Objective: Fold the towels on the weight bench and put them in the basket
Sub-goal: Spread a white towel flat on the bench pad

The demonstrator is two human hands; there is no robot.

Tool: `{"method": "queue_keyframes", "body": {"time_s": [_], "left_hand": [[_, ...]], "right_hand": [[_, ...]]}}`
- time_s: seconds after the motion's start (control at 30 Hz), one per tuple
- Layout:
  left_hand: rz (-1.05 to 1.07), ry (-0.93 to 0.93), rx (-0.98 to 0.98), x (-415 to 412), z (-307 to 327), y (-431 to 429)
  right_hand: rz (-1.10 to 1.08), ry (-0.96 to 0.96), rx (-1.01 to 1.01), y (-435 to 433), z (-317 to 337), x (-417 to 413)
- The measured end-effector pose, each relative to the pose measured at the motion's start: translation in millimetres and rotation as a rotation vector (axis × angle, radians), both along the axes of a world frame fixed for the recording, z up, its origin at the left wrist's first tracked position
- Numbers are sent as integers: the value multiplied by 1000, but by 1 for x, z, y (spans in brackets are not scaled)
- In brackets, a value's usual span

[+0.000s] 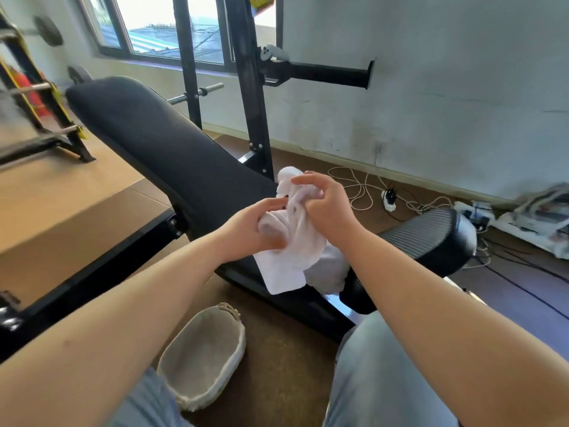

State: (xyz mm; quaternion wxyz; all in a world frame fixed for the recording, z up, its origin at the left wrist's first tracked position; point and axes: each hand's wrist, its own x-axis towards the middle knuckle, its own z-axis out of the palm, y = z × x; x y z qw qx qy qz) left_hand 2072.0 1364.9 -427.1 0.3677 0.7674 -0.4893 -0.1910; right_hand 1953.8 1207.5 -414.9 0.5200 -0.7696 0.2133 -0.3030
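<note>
Home gym kind of room: brown floor [277, 349], a scuffed whitish wall [431, 87] on the right, a window [147, 26] at the back with a black rack [252, 103] standing in front of it. White cables [360, 192] lie tangled on the floor along the wall. The table [172, 149] here is black and padded, its long back part tilted up toward the window, and it runs across the middle of the view.

Both hands are busy with a white towel [292, 251] just above the table's lower end. The left hand [255, 229] has its fingers wrapped round the bunched cloth from the left. The right hand [326, 208] grips it from the right, thumb and forefinger lifted a bit. The towel's loose end hangs down over the table's edge. There's more white cloth right under it, and honestly I can't tell if that's a second towel.

The basket [237, 343] sits on the floor between the person's knees, near the table.
</note>
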Motion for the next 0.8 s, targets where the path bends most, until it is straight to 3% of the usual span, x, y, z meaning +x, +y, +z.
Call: {"method": "queue_keyframes", "body": {"time_s": [0.1,0.2,0.3,0.43,0.53,0.67,0.8], "left_hand": [[132,-148,-123,2,-2,11],[304,-153,-273,5,6,18],[375,-192,-234,11,14,24],[429,-231,-112,15,15,30],[488,-162,-125,22,14,34],[455,-75,-106,32,15,39],[395,-159,-56,50,11,47]], "right_hand": [[32,13,-36,2,6,-6],[121,113,-149,8,13,-12],[279,287,-218,17,17,-22],[322,481,-436,16,7,-28],[241,558,-444,16,-5,-24],[-85,476,-389,6,-7,-17],[-152,466,-344,-2,0,-12]]}}
